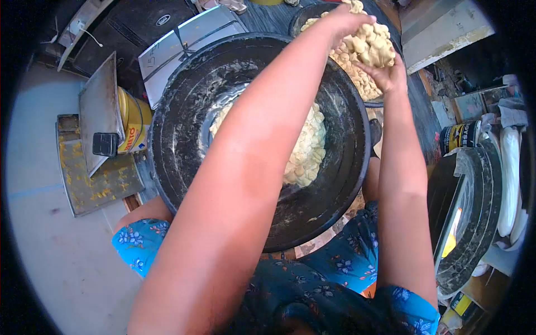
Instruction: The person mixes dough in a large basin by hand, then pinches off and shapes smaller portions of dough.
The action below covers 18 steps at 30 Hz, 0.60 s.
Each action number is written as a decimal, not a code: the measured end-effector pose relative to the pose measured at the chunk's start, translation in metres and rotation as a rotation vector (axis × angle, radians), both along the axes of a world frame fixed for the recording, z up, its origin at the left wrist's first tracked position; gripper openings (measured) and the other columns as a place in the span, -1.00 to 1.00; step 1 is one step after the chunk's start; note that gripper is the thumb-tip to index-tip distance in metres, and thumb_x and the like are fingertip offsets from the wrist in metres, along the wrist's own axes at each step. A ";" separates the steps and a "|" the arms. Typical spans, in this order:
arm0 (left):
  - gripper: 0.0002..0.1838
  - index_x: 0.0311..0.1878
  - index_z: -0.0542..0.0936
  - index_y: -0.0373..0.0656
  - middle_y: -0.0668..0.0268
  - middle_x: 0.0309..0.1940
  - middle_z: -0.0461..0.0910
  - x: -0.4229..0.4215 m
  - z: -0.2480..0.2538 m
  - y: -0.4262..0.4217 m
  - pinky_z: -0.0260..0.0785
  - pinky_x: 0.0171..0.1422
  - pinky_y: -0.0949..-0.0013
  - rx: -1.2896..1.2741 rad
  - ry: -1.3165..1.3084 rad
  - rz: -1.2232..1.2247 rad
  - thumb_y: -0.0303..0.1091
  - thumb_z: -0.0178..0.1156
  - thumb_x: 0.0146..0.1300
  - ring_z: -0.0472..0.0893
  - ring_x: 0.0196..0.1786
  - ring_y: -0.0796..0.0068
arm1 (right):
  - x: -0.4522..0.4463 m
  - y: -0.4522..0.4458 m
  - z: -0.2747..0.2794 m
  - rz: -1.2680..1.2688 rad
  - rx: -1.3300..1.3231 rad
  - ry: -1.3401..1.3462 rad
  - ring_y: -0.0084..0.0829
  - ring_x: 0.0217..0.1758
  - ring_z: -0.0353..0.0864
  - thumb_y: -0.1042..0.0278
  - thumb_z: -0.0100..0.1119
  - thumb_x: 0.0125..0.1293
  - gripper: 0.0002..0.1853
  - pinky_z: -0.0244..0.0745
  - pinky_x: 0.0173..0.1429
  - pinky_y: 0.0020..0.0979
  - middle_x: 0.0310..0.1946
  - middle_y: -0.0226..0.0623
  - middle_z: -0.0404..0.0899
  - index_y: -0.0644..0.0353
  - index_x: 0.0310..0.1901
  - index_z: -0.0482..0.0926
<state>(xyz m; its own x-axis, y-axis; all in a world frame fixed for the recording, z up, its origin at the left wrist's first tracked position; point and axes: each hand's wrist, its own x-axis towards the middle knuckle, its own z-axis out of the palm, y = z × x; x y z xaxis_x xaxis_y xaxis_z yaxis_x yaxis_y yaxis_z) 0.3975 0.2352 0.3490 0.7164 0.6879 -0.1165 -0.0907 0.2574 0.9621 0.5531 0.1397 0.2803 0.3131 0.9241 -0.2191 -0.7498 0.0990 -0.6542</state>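
Observation:
Both my hands are at the top right, over a smaller dark basin point(375, 104) filled with pale yellow dough pieces point(357, 78). My left hand point(349, 23) grips a clump of the dough from above. Cupped under a larger clump point(373, 47), my right hand point(388, 75) holds it from the right side. Nearer to me stands a big black basin point(178, 184) with a mound of pale dough pieces point(306, 153) at its bottom. My left forearm crosses over this basin and hides part of the mound.
At the left, a yellow bucket point(134, 120) stands behind a leaning board point(99, 111). A white box point(162, 61) tied with dark straps lies behind the big basin. To the right are a dark can point(460, 138) and another black basin point(480, 223).

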 end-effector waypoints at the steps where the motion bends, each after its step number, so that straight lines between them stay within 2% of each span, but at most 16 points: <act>1: -0.51 0.23 0.25 -0.13 0.13 -0.09 0.47 -0.013 0.020 -0.009 0.53 -0.29 0.18 -0.034 -0.096 -0.049 -0.26 0.08 0.27 0.55 -0.15 0.27 | 0.008 0.002 0.000 -0.038 -0.055 0.056 0.14 0.28 0.25 0.11 -0.08 0.34 -0.37 0.32 0.14 0.27 0.31 -0.02 0.12 0.19 0.35 0.03; 2: -0.73 -0.03 0.47 -0.13 0.29 -0.22 0.55 -0.017 0.009 0.000 0.49 -0.23 0.31 0.024 -0.221 -0.138 -0.23 0.13 0.26 0.59 -0.23 0.43 | 0.010 0.002 -0.006 -0.136 -0.141 -0.012 0.13 0.25 0.27 0.13 -0.05 0.33 -0.35 0.34 0.13 0.23 0.30 -0.03 0.12 0.18 0.36 0.01; 4: -0.40 0.17 0.37 -0.23 0.17 -0.08 0.54 -0.045 -0.018 0.000 0.49 -0.04 0.27 0.254 -0.027 0.014 -0.07 0.25 0.18 0.58 -0.09 0.31 | 0.000 0.000 -0.028 -0.324 -0.308 -0.150 0.11 0.19 0.31 0.16 0.01 0.30 -0.32 0.38 0.11 0.14 0.28 -0.04 0.12 0.17 0.37 -0.02; 5: -0.43 0.14 0.41 -0.23 0.18 -0.10 0.55 -0.067 -0.032 -0.003 0.49 -0.04 0.28 0.247 0.079 0.005 -0.04 0.23 0.19 0.58 -0.10 0.32 | -0.010 -0.004 -0.055 -0.413 -0.259 -0.376 -0.17 0.04 0.42 0.25 0.06 0.30 -0.35 0.46 -0.01 -0.14 0.14 -0.05 0.27 0.21 0.34 0.03; 6: -0.45 0.11 0.44 -0.23 0.20 -0.13 0.56 -0.094 -0.049 -0.006 0.49 -0.05 0.30 0.236 0.187 -0.006 -0.02 0.22 0.20 0.58 -0.11 0.33 | -0.037 -0.011 -0.072 -0.494 -0.167 -0.483 -0.42 -0.12 0.45 0.34 0.07 0.30 -0.49 0.45 -0.15 -0.37 -0.03 -0.13 0.43 0.24 0.24 0.20; 7: -0.46 0.10 0.46 -0.26 0.22 -0.14 0.57 -0.125 -0.072 -0.008 0.47 -0.03 0.34 0.181 0.252 -0.034 -0.01 0.19 0.22 0.58 -0.14 0.37 | -0.055 -0.018 -0.099 -0.436 -0.164 -0.626 -0.52 -0.23 0.46 0.38 0.10 0.30 -0.65 0.43 -0.20 -0.46 -0.21 -0.23 0.51 0.22 0.10 0.37; 8: -0.47 0.07 0.48 -0.26 0.24 -0.18 0.57 -0.156 -0.099 -0.015 0.46 -0.08 0.37 0.165 0.274 0.016 0.00 0.17 0.23 0.58 -0.18 0.42 | -0.084 -0.028 -0.126 -0.325 -0.163 -0.652 -0.47 -0.21 0.49 0.39 0.15 0.26 -0.72 0.45 -0.13 -0.43 -0.24 -0.25 0.53 0.21 0.00 0.46; 9: -0.49 0.02 0.49 -0.23 0.27 -0.24 0.59 -0.189 -0.134 -0.018 0.44 -0.12 0.40 0.064 0.401 0.069 0.02 0.18 0.21 0.58 -0.26 0.47 | -0.105 -0.034 -0.168 -0.311 -0.096 -1.088 -0.39 -0.13 0.53 0.43 0.19 0.21 -0.69 0.46 -0.05 -0.41 -0.19 -0.22 0.54 0.20 0.01 0.47; 10: -0.51 -0.08 0.50 -0.21 0.25 -0.24 0.58 -0.227 -0.180 -0.021 0.43 -0.11 0.36 -0.093 0.430 0.129 0.06 0.19 0.19 0.56 -0.23 0.46 | -0.130 -0.046 -0.207 -0.159 -0.157 -1.163 -0.24 0.03 0.50 0.35 0.27 0.14 -0.60 0.40 0.11 -0.34 -0.06 -0.13 0.50 0.16 0.03 0.48; 11: -0.78 -0.30 0.53 -0.13 0.43 -0.53 0.48 -0.258 -0.216 -0.034 0.32 -0.42 0.48 -0.197 0.478 0.328 -0.17 0.16 0.22 0.47 -0.49 0.60 | -0.159 -0.062 -0.221 -0.031 -0.313 -1.406 -0.09 0.19 0.36 0.15 0.32 0.08 -0.43 0.24 0.27 -0.22 0.13 -0.01 0.38 0.10 0.14 0.43; 12: -0.79 -0.34 0.56 -0.13 0.39 -0.52 0.52 -0.294 -0.257 -0.041 0.32 -0.40 0.49 -0.228 0.645 0.384 -0.18 0.15 0.21 0.49 -0.46 0.59 | -0.192 -0.077 -0.263 0.041 -0.572 -1.484 0.02 0.36 0.12 -0.05 0.30 0.03 -0.26 0.02 0.39 -0.05 0.29 0.06 0.18 0.05 0.25 0.34; 13: -0.72 -0.37 0.58 -0.18 0.29 -0.50 0.55 -0.326 -0.288 -0.057 0.34 -0.39 0.40 -0.331 0.751 0.465 -0.13 0.17 0.18 0.52 -0.47 0.51 | -0.227 -0.098 -0.283 0.146 -0.703 -1.562 0.14 0.40 -0.01 -0.11 0.21 0.09 -0.24 -0.07 0.40 0.10 0.35 0.11 0.04 0.02 0.31 0.26; 15: -0.67 -0.32 0.59 -0.27 0.16 -0.47 0.58 -0.386 -0.366 -0.088 0.38 -0.30 0.27 -0.111 1.073 0.455 -0.13 0.17 0.20 0.55 -0.41 0.34 | -0.306 -0.134 -0.286 0.132 -0.721 -1.816 0.25 0.41 -0.09 -0.08 0.17 0.11 -0.27 -0.10 0.38 0.18 0.37 0.13 -0.03 0.03 0.30 0.26; 17: -0.60 -0.21 0.58 -0.31 0.05 -0.46 0.58 -0.416 -0.416 -0.128 0.38 -0.15 0.16 -0.159 1.057 0.639 -0.07 0.17 0.21 0.58 -0.30 0.17 | -0.355 -0.164 -0.269 0.475 -0.620 -1.917 0.36 0.38 -0.10 0.01 0.14 0.12 -0.35 -0.18 0.39 0.24 0.34 0.20 0.01 0.02 0.26 0.32; 18: -0.55 -0.14 0.57 -0.31 0.02 -0.37 0.58 -0.417 -0.412 -0.141 0.37 -0.07 0.16 -0.245 1.011 0.590 -0.02 0.16 0.21 0.58 -0.21 0.13 | -0.364 -0.185 -0.265 0.648 -0.393 -1.975 0.29 0.35 0.00 0.07 0.14 0.10 -0.41 -0.09 0.38 0.18 0.29 0.16 0.09 0.04 0.20 0.37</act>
